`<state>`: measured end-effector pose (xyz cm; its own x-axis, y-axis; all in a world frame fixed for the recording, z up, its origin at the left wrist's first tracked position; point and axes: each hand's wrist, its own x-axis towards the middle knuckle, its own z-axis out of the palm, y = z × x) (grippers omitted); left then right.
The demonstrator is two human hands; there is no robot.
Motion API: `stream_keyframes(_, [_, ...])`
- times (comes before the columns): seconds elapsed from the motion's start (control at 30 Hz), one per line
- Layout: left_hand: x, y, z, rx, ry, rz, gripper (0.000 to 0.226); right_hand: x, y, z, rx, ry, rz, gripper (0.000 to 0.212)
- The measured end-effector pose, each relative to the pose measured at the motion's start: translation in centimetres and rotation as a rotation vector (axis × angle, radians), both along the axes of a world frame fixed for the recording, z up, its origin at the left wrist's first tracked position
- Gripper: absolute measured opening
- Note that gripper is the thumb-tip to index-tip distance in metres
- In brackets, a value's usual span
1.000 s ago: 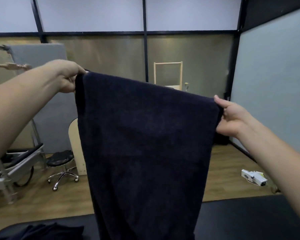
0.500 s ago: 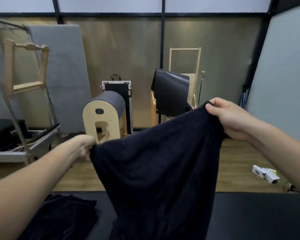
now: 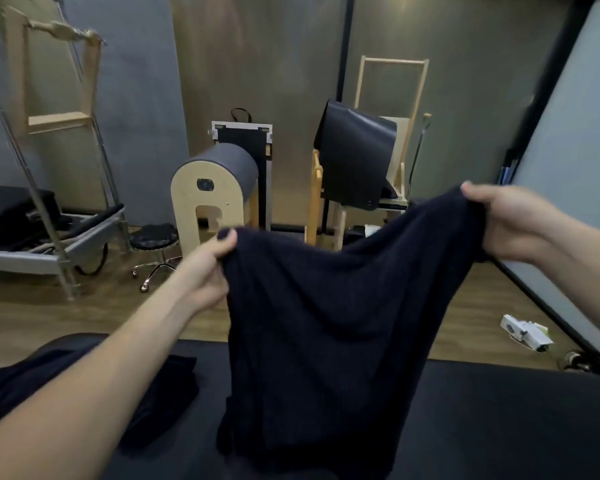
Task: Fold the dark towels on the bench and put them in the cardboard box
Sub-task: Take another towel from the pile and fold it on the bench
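A dark navy towel (image 3: 326, 334) hangs in front of me, stretched between both hands, its lower end reaching down to the black bench (image 3: 499, 420). My left hand (image 3: 207, 268) pinches its left top corner. My right hand (image 3: 510, 220) grips the right top corner, held higher. The top edge sags between them. More dark towels (image 3: 160, 386) lie crumpled on the bench at the left, partly hidden by my left forearm. No cardboard box is in view.
Beyond the bench is a wooden floor with a barrel-shaped wooden apparatus (image 3: 215, 192), a black stool (image 3: 153, 244), a metal-framed bed (image 3: 49, 237) at left and a wooden chair frame (image 3: 378, 157). A small white device (image 3: 525, 332) lies on the floor at right.
Both hands have come down from high up with the towel, the left one dropping lower than the right. The towel's lower end now rests on the bench and its top edge sags.
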<state>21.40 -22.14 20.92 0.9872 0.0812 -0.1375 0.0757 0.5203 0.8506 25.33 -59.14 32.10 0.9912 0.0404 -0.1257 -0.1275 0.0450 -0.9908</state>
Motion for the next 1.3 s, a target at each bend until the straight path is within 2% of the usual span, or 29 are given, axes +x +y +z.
stream_keyframes(0.07, [0.5, 0.9, 3.2, -0.237, -0.143, -0.003, 0.041, -0.6, -0.9, 3.6, 0.190, -0.133, -0.045, 0.023])
stream_keyframes(0.1, [0.9, 0.9, 4.0, -0.196, -0.135, 0.028, 0.045, -0.9, -1.3, 5.1, 0.273, -0.220, -0.026, 0.024])
stream_keyframes(0.13, [0.9, 0.4, 4.3, -0.042, -0.097, 0.062, 0.042, -0.9, -1.8, 5.7, 0.291, -0.281, 0.017, 0.025])
stream_keyframes(0.2, [1.0, -0.7, 4.5, 0.348, -0.005, 0.091, 0.023, -1.5, -2.1, 5.1, 0.097, -0.271, 0.173, 0.027])
stream_keyframes(0.27, [1.7, -0.8, 6.5, 0.510, -0.027, 0.084, 0.019, -1.0, -1.9, 4.2, -0.098, -0.235, 0.245, 0.019])
stream_keyframes(0.33, [3.3, -0.1, 11.2, 0.404, -0.144, 0.124, 0.020, -0.4, -1.3, 5.9, -0.075, -0.308, 0.135, 0.018])
stream_keyframes(0.4, [3.6, 0.1, 17.5, 0.254, -0.294, 0.170, 0.029, 0.3, -1.7, 9.4, 0.158, -0.392, 0.016, 0.019])
stream_keyframes(0.47, [3.9, 0.1, 22.3, 0.212, -0.385, 0.188, 0.029, 0.9, -2.2, 12.0, 0.350, -0.445, 0.020, 0.028])
stream_keyframes(0.5, [4.0, -0.2, 23.4, 0.240, -0.380, 0.175, 0.024, 0.8, -2.2, 12.5, 0.303, -0.434, 0.078, 0.032])
stream_keyframes(0.57, [4.6, -0.4, 24.2, 0.383, -0.319, 0.166, 0.019, 1.0, -2.3, 12.6, 0.123, -0.400, 0.140, 0.026])
stream_keyframes(0.63, [5.1, 0.3, 25.4, 0.510, -0.268, 0.225, 0.015, 1.2, -2.8, 14.1, 0.050, -0.499, 0.044, 0.017])
stream_keyframes(0.7, [4.7, 1.4, 27.7, 0.535, -0.293, 0.326, 0.014, 0.6, -3.3, 16.7, 0.098, -0.600, -0.064, 0.017])
stream_keyframes(0.73, [4.2, 1.5, 29.0, 0.478, -0.324, 0.346, 0.017, 0.1, -3.5, 17.8, 0.154, -0.623, -0.085, 0.016])
stream_keyframes(0.8, [3.6, 0.9, 30.5, 0.415, -0.380, 0.311, 0.023, -0.9, -3.3, 19.0, 0.211, -0.612, -0.048, 0.022])
stream_keyframes(0.83, [3.5, 0.4, 30.5, 0.458, -0.362, 0.261, 0.023, -1.2, -3.0, 18.8, 0.155, -0.565, 0.005, 0.024])
stream_keyframes(0.93, [2.9, -1.0, 29.0, 0.874, -0.207, 0.087, 0.016, -1.0, -2.1, 17.2, -0.113, -0.437, 0.063, 0.018])
stream_keyframes(0.97, [2.7, -1.0, 29.1, 0.943, -0.187, 0.081, 0.014, -0.9, -1.8, 17.2, -0.141, -0.425, 0.040, 0.017])
stream_keyframes(1.0, [2.6, -1.0, 29.4, 0.919, -0.200, 0.101, 0.015, -1.0, -1.7, 17.4, -0.115, -0.428, -0.004, 0.016])
stream_keyframes(1.07, [2.7, -0.5, 29.9, 0.658, -0.267, 0.112, 0.021, -0.9, -1.8, 18.2, 0.030, -0.460, -0.097, 0.017])
stream_keyframes(1.13, [3.0, -0.2, 29.6, 0.470, -0.292, 0.070, 0.021, -1.5, -2.2, 19.2, 0.129, -0.514, -0.063, 0.022])
stream_keyframes(1.27, [3.9, 0.4, 28.1, 0.508, -0.243, 0.100, 0.011, -2.1, -3.1, 20.5, 0.128, -0.566, -0.010, 0.045])
stream_keyframes(1.3, [3.9, 0.3, 28.3, 0.499, -0.258, 0.138, 0.011, -2.3, -3.0, 20.6, 0.124, -0.569, -0.009, 0.046])
